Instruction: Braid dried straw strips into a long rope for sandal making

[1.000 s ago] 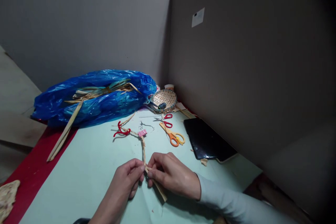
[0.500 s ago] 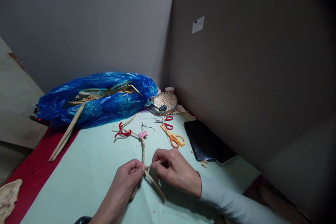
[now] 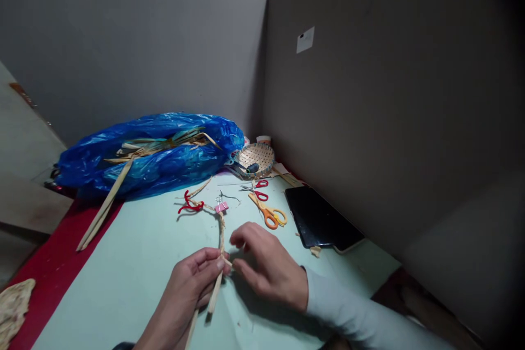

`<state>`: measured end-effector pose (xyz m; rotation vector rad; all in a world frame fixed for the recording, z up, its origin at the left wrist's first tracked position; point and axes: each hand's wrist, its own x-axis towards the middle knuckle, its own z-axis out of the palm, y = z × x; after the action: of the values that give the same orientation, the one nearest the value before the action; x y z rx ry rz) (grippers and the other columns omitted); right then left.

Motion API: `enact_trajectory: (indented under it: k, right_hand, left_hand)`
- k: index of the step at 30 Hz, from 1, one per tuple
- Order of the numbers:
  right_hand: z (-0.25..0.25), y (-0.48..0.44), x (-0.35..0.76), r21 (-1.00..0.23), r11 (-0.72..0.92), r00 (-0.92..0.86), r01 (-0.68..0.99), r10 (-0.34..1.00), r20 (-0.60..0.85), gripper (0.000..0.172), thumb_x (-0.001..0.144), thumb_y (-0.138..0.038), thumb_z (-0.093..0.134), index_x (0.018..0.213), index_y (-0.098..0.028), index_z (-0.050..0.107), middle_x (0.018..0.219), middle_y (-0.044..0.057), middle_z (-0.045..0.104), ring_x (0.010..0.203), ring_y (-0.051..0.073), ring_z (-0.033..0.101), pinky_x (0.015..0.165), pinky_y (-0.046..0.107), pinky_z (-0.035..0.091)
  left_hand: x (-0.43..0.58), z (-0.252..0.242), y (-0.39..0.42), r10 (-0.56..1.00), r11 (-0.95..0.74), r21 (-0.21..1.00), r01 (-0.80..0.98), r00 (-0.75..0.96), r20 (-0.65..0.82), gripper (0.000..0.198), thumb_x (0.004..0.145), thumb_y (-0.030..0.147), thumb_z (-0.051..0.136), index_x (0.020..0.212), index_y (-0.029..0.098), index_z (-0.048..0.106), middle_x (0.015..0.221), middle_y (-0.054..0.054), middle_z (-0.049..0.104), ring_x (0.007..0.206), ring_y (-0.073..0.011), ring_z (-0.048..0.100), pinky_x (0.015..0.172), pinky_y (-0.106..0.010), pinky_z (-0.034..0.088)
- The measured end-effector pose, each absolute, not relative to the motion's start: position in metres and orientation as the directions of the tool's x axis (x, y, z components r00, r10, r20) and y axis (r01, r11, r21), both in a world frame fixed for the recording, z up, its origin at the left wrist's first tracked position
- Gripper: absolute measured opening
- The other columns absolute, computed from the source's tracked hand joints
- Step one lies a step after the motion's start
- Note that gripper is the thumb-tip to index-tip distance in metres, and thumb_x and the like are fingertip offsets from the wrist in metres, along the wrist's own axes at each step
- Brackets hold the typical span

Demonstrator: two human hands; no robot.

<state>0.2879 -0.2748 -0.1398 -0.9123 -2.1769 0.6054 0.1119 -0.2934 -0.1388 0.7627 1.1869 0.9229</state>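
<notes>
A thin braid of dried leaf strips [image 3: 222,228] runs down the pale green mat [image 3: 135,262] from a pink binder clip [image 3: 221,206] to my hands. My left hand [image 3: 192,283] pinches the braid's near end, and two loose strip ends [image 3: 214,295] hang below its fingers. My right hand [image 3: 264,265] sits just right of that point, with thumb and fingers curled and pinched on a strand at the braid's end. A red cord [image 3: 189,205] lies at the braid's far end.
A blue plastic bag [image 3: 147,153] full of leaf strips lies at the back left. Near the corner stand a small woven basket [image 3: 256,157], red-handled scissors [image 3: 257,190] and orange-handled scissors [image 3: 268,213]. A black tablet [image 3: 322,224] lies to the right. Grey walls close in behind and right.
The loose strip ends, which trailed down to the right under my right hand, now hang down-left below my left hand. My right hand let go of the upper strand and shifted slightly.
</notes>
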Motion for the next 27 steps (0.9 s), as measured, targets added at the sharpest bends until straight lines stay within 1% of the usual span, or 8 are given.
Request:
enact_trajectory:
  k: [3, 5, 7, 10, 12, 17, 23, 27]
  right_hand:
    - [-0.137, -0.271, 0.286, -0.934, 0.238, -0.562, 0.265, 0.826, 0.051, 0.031, 0.082, -0.036, 0.061, 0.105, -0.017, 0.051, 0.088, 0.003, 0.060, 0.074, 0.014, 0.054, 0.066, 0.025, 0.043]
    - [-0.139, -0.269, 0.282, -0.987, 0.023, -0.669, 0.161, 0.737, -0.092, 0.035, 0.084, -0.043, 0.059, 0.106, -0.017, 0.050, 0.079, 0.000, 0.058, 0.064, 0.012, 0.052, 0.058, 0.022, 0.042]
    - [-0.141, -0.267, 0.278, -0.987, -0.077, -0.673, 0.139, 0.724, -0.151, 0.032, 0.086, -0.044, 0.056, 0.103, -0.017, 0.049, 0.072, -0.002, 0.054, 0.055, 0.009, 0.046, 0.052, 0.021, 0.038]
    - [-0.142, -0.266, 0.276, -0.970, 0.019, -0.627, 0.243, 0.766, -0.143, 0.022, 0.089, -0.037, 0.051, 0.082, -0.016, 0.052, 0.068, -0.003, 0.049, 0.054, 0.008, 0.041, 0.052, 0.020, 0.034]
    - [-0.141, -0.267, 0.276, -0.937, 0.158, -0.616, 0.311, 0.784, -0.072, 0.027, 0.091, -0.032, 0.047, 0.070, -0.015, 0.051, 0.065, -0.003, 0.049, 0.059, 0.009, 0.043, 0.057, 0.020, 0.033]
    - [-0.138, -0.268, 0.279, -0.860, 0.339, -0.596, 0.382, 0.802, 0.051, 0.029, 0.093, -0.025, 0.041, 0.069, -0.015, 0.055, 0.069, -0.001, 0.053, 0.066, 0.011, 0.045, 0.065, 0.022, 0.035]
    - [-0.146, -0.272, 0.280, -0.907, 0.248, -0.510, 0.341, 0.859, 0.043, 0.031, 0.090, -0.029, 0.047, 0.070, -0.013, 0.065, 0.061, -0.002, 0.055, 0.058, 0.009, 0.043, 0.057, 0.020, 0.032]
    - [-0.146, -0.277, 0.278, -0.912, 0.202, -0.450, 0.358, 0.893, 0.021, 0.033, 0.089, -0.026, 0.048, 0.064, -0.012, 0.065, 0.052, -0.004, 0.050, 0.049, 0.007, 0.038, 0.051, 0.020, 0.030]
  left_hand:
    - [0.113, -0.135, -0.295, 0.908, 0.415, 0.890, -0.187, 0.151, -0.392, 0.041, 0.059, 0.039, 0.082, 0.087, 0.016, 0.064, 0.072, -0.003, 0.070, 0.054, -0.0131, 0.060, 0.053, -0.023, 0.043]
    - [0.114, -0.135, -0.296, 0.917, 0.384, 0.907, -0.173, 0.182, -0.354, 0.042, 0.061, 0.041, 0.081, 0.089, 0.017, 0.061, 0.075, -0.004, 0.071, 0.057, -0.0152, 0.062, 0.057, -0.026, 0.045]
    - [0.115, -0.137, -0.297, 0.929, 0.351, 0.923, -0.159, 0.186, -0.321, 0.042, 0.062, 0.041, 0.080, 0.089, 0.018, 0.057, 0.075, -0.003, 0.071, 0.059, -0.0158, 0.062, 0.057, -0.026, 0.045]
    - [0.115, -0.143, -0.297, 0.952, 0.276, 0.950, -0.145, 0.177, -0.249, 0.043, 0.065, 0.042, 0.078, 0.090, 0.022, 0.050, 0.070, 0.000, 0.069, 0.057, -0.0154, 0.061, 0.057, -0.025, 0.044]
    - [0.115, -0.147, -0.297, 0.964, 0.227, 0.967, -0.111, 0.167, -0.207, 0.040, 0.068, 0.043, 0.074, 0.090, 0.024, 0.046, 0.066, 0.002, 0.069, 0.057, -0.0156, 0.060, 0.058, -0.026, 0.044]
    - [0.115, -0.151, -0.299, 0.980, 0.170, 0.985, 0.024, 0.100, -0.172, 0.033, 0.072, 0.042, 0.069, 0.086, 0.024, 0.045, 0.065, 0.001, 0.068, 0.062, -0.0170, 0.061, 0.058, -0.025, 0.042]
    - [0.110, -0.140, -0.302, 0.982, 0.124, 0.944, 0.305, 0.099, -0.161, 0.025, 0.079, 0.047, 0.059, 0.087, 0.024, 0.054, 0.059, 0.002, 0.065, 0.056, -0.0177, 0.056, 0.053, -0.024, 0.038]
    - [0.099, -0.127, -0.306, 0.988, -0.016, 0.820, 0.573, 0.134, -0.075, 0.021, 0.081, 0.041, 0.057, 0.069, 0.024, 0.062, 0.056, 0.000, 0.064, 0.053, -0.0179, 0.055, 0.054, -0.025, 0.036]
